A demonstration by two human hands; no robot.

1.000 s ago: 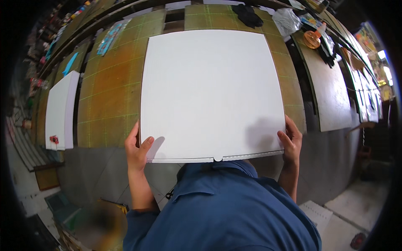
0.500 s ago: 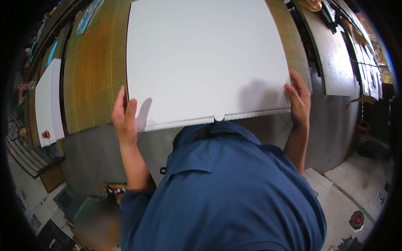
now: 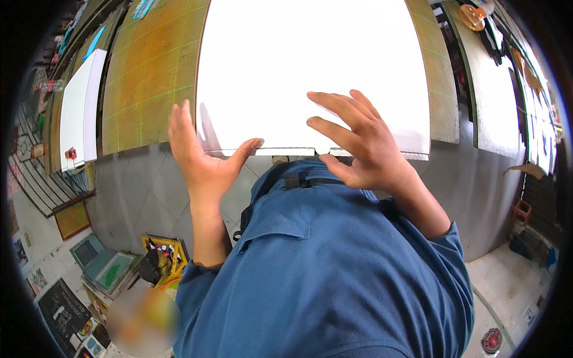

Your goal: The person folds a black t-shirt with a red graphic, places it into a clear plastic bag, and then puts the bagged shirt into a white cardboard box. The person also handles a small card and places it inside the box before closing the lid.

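Overlooking grey tiled floor (image 3: 155, 191) below brownish-green, yellow-gridded flat tabletop (image 3: 149, 77). Catching white glare (image 3: 500, 98) on pale rectangular panel (image 3: 486, 128) rightward.

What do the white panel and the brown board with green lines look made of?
White panel: likely cardboard, given the notched front edge; brightness washes out its finish. Brown board: possibly wood or coated sheet, dull and worn, judging by patchy staining.
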